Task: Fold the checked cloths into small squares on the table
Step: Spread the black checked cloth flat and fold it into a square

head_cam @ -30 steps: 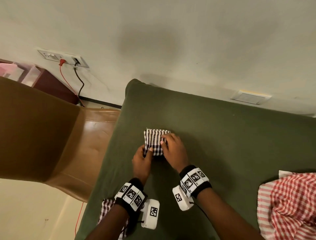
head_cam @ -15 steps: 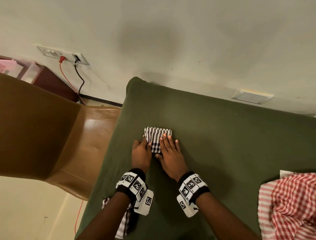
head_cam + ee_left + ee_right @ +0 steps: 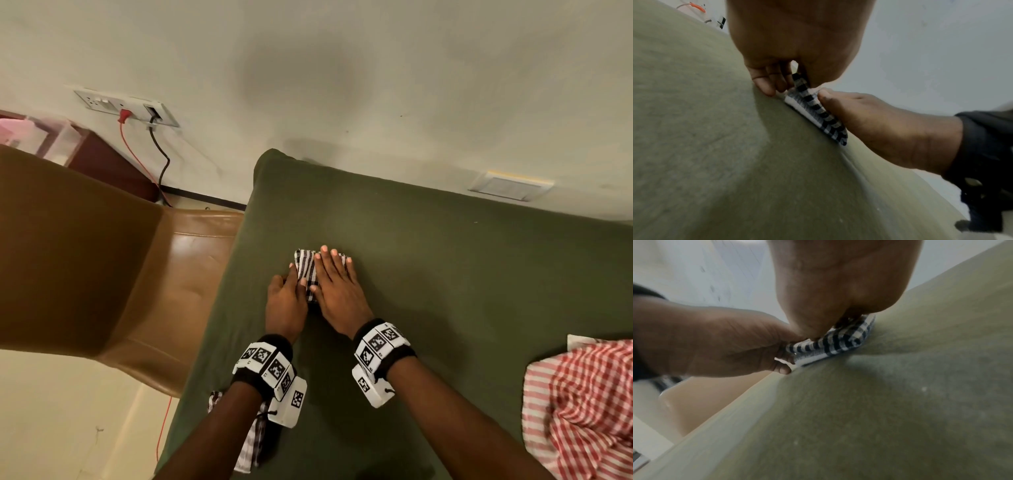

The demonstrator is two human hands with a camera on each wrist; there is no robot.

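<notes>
A small folded black-and-white checked cloth [image 3: 305, 265] [image 3: 813, 107] [image 3: 838, 340] lies on the green-covered table [image 3: 445, 274], left of centre. My right hand [image 3: 334, 270] [image 3: 828, 305] lies flat on top of it, fingers straight and pressing down. Beside it, my left hand [image 3: 296, 274] [image 3: 777, 81] pinches the cloth's left edge, thumb on top and curled fingertips against the table. A crumpled red-and-white checked cloth [image 3: 582, 411] sits at the table's right edge. Another black-and-white checked cloth [image 3: 253, 442] lies at the near edge, partly hidden under my left forearm.
A brown leather chair [image 3: 120, 257] stands close against the table's left side. Behind the table is a pale wall [image 3: 376, 85] with a socket strip [image 3: 126, 109] and a red and a black cable hanging from it. Bare green table stretches between the two cloths.
My right hand has flattened and slid forward over the folded cloth, its fingertips now at the far edge. The left hand stays at the cloth's left edge.
</notes>
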